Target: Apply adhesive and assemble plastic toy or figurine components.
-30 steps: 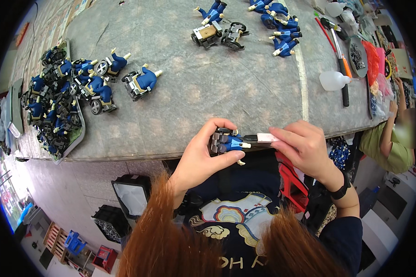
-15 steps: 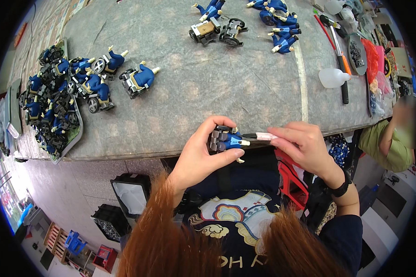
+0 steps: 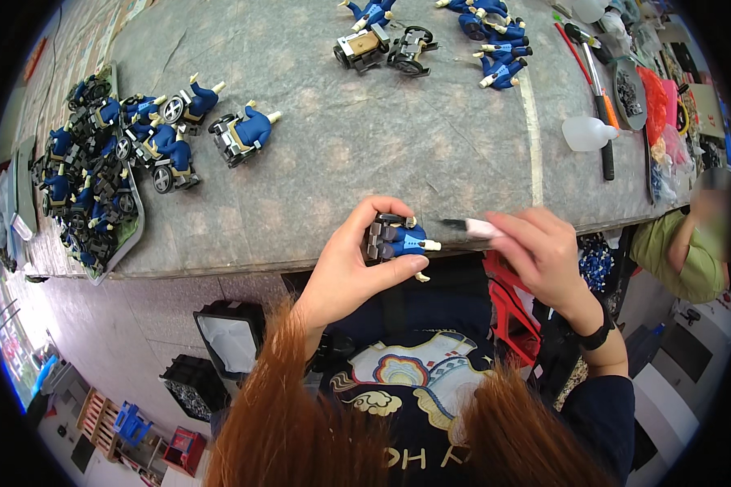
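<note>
My left hand (image 3: 349, 272) is closed around a toy figure (image 3: 410, 240) in a blue suit, seated in a small dark wheelchair (image 3: 379, 237). Its pale neck end points right, toward my other hand. Between the fingers and thumb of my right hand (image 3: 544, 256) is a slim black-tipped tool (image 3: 481, 229) with a white-wrapped handle; its exact kind is not clear. The tool's tip points left, above and apart from the figure. Both hands are at the near edge of the grey-covered table (image 3: 325, 154).
At the left, a tray (image 3: 138, 231) is heaped with similar wheelchair figures, and a single one (image 3: 246, 134) sits beside it. Loose blue figures (image 3: 502, 61) and wheelchairs (image 3: 412, 50) lie at the back. A white squeeze bottle (image 3: 586, 134) and a hammer (image 3: 601, 105) are at the right.
My right hand has drawn the tool up and away from the figure, opening a gap between them. My left hand still grips the figure in nearly the same place.
</note>
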`<state>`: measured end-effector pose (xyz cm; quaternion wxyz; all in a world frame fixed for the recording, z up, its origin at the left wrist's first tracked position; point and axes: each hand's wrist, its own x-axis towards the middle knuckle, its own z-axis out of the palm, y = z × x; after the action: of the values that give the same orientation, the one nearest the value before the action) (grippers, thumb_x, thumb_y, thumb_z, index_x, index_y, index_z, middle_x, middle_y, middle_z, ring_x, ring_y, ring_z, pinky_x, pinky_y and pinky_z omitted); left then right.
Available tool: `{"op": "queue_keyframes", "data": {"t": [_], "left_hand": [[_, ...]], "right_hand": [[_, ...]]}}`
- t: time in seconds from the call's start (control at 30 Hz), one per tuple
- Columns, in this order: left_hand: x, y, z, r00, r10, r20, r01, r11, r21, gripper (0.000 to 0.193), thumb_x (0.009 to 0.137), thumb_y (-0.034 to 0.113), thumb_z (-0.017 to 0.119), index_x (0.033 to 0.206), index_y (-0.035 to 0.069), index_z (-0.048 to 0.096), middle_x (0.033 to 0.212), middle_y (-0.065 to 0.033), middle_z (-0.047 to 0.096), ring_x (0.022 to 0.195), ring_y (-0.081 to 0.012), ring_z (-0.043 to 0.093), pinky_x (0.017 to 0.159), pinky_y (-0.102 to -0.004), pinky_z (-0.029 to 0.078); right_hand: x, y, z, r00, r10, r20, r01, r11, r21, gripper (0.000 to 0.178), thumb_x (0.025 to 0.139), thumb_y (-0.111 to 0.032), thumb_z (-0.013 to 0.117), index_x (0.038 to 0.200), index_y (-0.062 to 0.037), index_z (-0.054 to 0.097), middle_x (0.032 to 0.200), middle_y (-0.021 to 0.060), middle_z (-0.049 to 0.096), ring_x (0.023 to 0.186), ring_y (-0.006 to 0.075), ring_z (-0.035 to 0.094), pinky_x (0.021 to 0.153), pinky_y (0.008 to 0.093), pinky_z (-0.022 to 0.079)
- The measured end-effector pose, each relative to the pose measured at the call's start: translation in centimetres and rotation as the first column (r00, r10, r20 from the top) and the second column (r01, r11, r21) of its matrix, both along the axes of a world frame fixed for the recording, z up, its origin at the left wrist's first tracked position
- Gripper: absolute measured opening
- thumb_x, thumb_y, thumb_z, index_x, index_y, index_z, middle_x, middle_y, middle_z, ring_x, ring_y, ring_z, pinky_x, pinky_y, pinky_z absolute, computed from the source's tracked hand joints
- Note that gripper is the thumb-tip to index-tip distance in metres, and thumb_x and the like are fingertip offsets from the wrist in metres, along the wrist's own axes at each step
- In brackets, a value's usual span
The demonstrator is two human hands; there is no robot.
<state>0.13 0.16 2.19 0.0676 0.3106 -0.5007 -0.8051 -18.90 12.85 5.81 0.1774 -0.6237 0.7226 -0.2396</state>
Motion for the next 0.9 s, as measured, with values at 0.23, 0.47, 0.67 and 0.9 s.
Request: {"op": "queue_keyframes", "data": {"t": [0.23, 0.47, 0.67, 0.9], "left_hand": [[-0.1, 0.1, 0.3, 0.999, 0.039, -0.028, -0.037, 0.997, 0.074, 0.041, 0.069, 0.006, 0.067, 0.103, 0.006, 0.044, 0.087, -0.0013, 0.05, 0.078, -0.0071, 0.05, 0.069, -0.0198, 0.041], [-0.1, 0.1, 0.3, 0.998, 0.057, -0.012, -0.057, 0.997, 0.059, 0.043, 0.066, 0.002, 0.065, 0.103, 0.006, 0.044, 0.091, -0.002, 0.048, 0.083, -0.0084, 0.048, 0.073, -0.0217, 0.041], [-0.2, 0.3, -0.1, 0.997, 0.064, -0.049, -0.062, 0.997, 0.044, 0.042, 0.068, 0.002, 0.066, 0.103, 0.006, 0.043, 0.089, -0.0022, 0.05, 0.082, -0.0079, 0.049, 0.072, -0.0219, 0.042], [-0.2, 0.3, 0.1, 0.997, 0.058, -0.044, -0.055, 0.996, 0.065, 0.043, 0.069, 0.002, 0.066, 0.104, 0.006, 0.043, 0.089, -0.002, 0.05, 0.082, -0.008, 0.049, 0.072, -0.0218, 0.042]], "right_hand": [[1.2, 5.7, -1.8, 0.724, -0.602, 0.337, 0.361, 0.747, 0.558, 0.021, 0.086, -0.015, 0.045, 0.077, 0.0011, 0.055, 0.053, 0.0036, 0.05, 0.048, 0.0109, 0.047, 0.046, 0.0247, 0.037], [1.7, 10.5, -1.5, 0.787, -0.604, 0.128, 0.522, 0.761, 0.386, 0.011, 0.081, -0.009, 0.052, 0.08, 0.001, 0.056, 0.061, 0.0079, 0.054, 0.051, 0.0156, 0.05, 0.049, 0.0258, 0.039], [1.7, 9.4, -2.9, 0.835, -0.547, 0.058, 0.539, 0.835, 0.109, 0.013, 0.076, -0.005, 0.057, 0.088, -0.0003, 0.056, 0.071, 0.0118, 0.054, 0.058, 0.0217, 0.052, 0.052, 0.0276, 0.04], [0.8, 11.9, -2.7, 0.86, -0.506, 0.063, 0.489, 0.853, 0.182, 0.013, 0.077, -0.007, 0.056, 0.087, 0.0003, 0.057, 0.06, 0.0067, 0.052, 0.05, 0.0138, 0.051, 0.044, 0.0248, 0.037]]}}
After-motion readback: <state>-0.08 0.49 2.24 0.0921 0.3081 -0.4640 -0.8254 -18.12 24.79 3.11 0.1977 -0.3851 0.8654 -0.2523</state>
